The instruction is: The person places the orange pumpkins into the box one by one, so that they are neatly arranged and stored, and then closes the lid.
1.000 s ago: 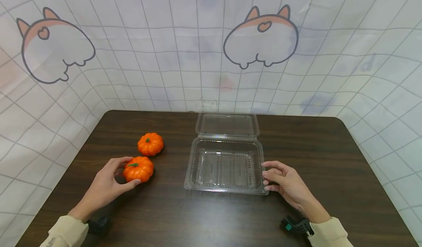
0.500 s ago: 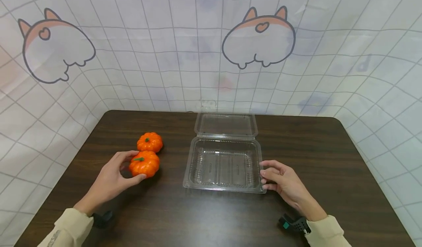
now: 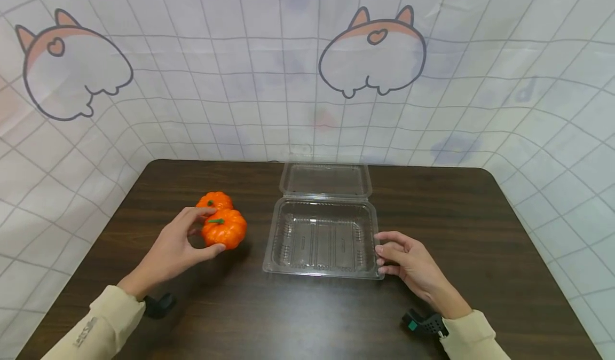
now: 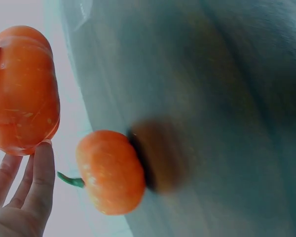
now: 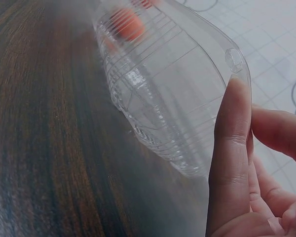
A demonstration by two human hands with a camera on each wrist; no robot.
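My left hand (image 3: 180,242) grips a small orange pumpkin (image 3: 225,229) with a green stem, thumb at the near side and fingers at the far side. In the left wrist view this pumpkin (image 4: 24,94) is up off the table. A second orange pumpkin (image 3: 214,200) sits on the table just behind it, partly covered by the held one in the head view. At the centre lies a clear plastic clamshell box (image 3: 322,237), its lid (image 3: 326,181) folded back. The right hand (image 3: 413,264) pinches the box's right rim between thumb and fingers.
The dark wooden table (image 3: 447,205) meets a white grid-patterned cloth (image 3: 240,82) at the back and sides. Each wrist wears a black strap device (image 3: 425,323) below a cream sleeve (image 3: 468,336).
My left hand has carried the front pumpkin up and to the right, and it now overlaps the rear pumpkin in the head view. The right hand keeps its hold on the box rim.
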